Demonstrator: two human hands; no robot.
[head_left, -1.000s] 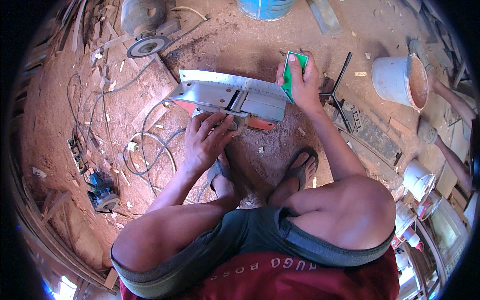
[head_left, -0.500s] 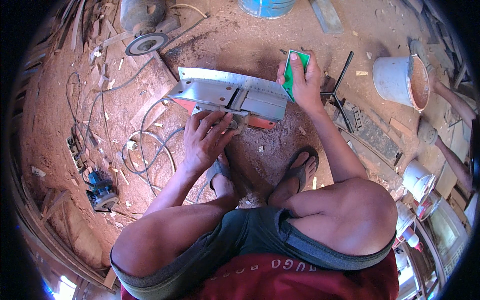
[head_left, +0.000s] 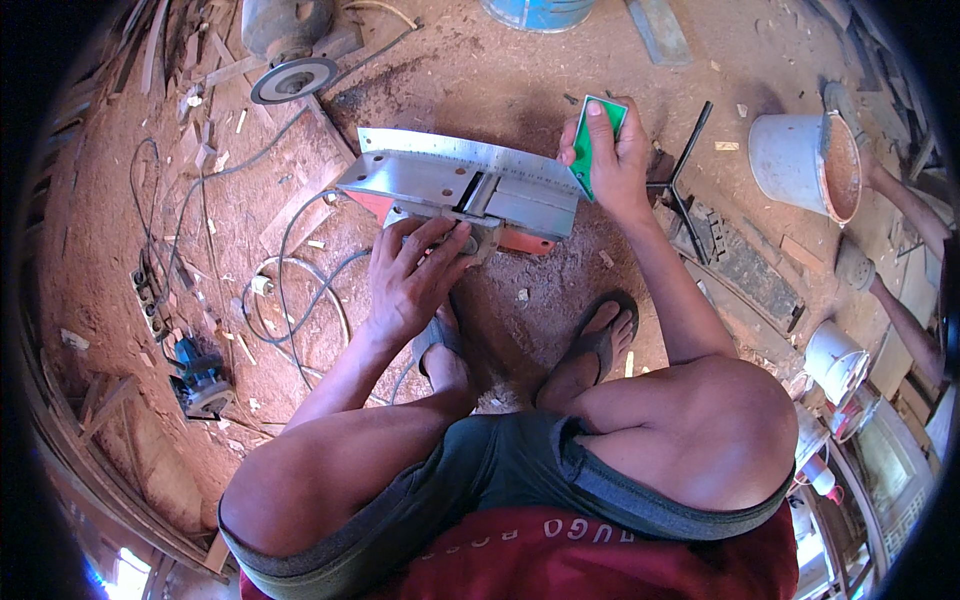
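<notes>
An electric hand planer (head_left: 405, 178) is held upside down in front of my shins, its shiny metal sole facing up and red body parts showing beneath. My left hand (head_left: 412, 268) grips its near side, fingers wrapped over the housing by a round knob. My right hand (head_left: 617, 160) closes around the green handle of a try square (head_left: 590, 150), thumb pressed flat on top. The square's steel ruler blade (head_left: 440, 147) stands on edge along the far side of the sole. The blade slot crosses the middle of the sole. The underside of the planer is hidden.
An angle grinder disc (head_left: 294, 80) lies at upper left, and a blue router-like tool (head_left: 200, 380) at lower left among coiled cables (head_left: 300, 300). To the right are a three-armed black wrench (head_left: 690, 150) and a white bucket (head_left: 790, 165). Another person's legs (head_left: 905, 205) show at the right edge.
The try square has shifted very slightly up and to the right in my right hand, its handle a little more upright. My left hand and the planer have hardly moved.
</notes>
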